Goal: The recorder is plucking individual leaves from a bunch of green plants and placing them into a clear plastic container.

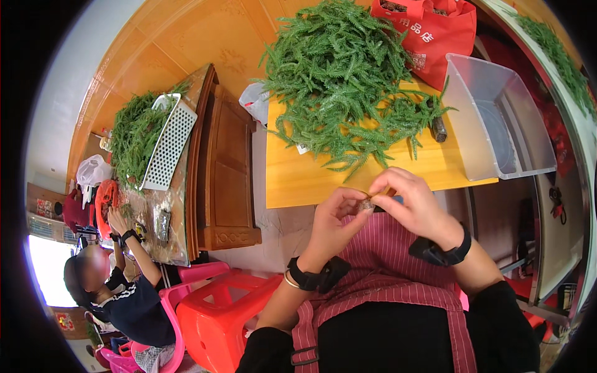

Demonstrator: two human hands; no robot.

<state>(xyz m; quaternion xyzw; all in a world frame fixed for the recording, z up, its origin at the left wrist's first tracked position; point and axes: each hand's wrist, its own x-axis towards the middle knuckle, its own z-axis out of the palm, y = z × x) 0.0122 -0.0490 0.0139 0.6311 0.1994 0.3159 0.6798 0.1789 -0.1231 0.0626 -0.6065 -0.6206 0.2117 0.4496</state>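
Observation:
In front of my apron, just off the near edge of the yellow table [298, 189], my two hands meet. My left hand [336, 221] is closed in a pinch around a small brownish, shiny thing [365, 204], too small and covered to name. My right hand [413, 202] pinches at the same small thing from the other side, thumb and forefinger together. Beyond the hands lies a big heap of green artificial pine sprigs [339, 68], with looser sprigs spilling to its right. A short dark cylinder [439, 129] lies beside them.
A red bag [429, 37] holding brownish things and a clear plastic bin [510, 118] stand at the right. At left, another person [130, 304] reaches over a second table with a white perforated basket [171, 146] and more greenery. A red stool [217, 323] stands close on my left.

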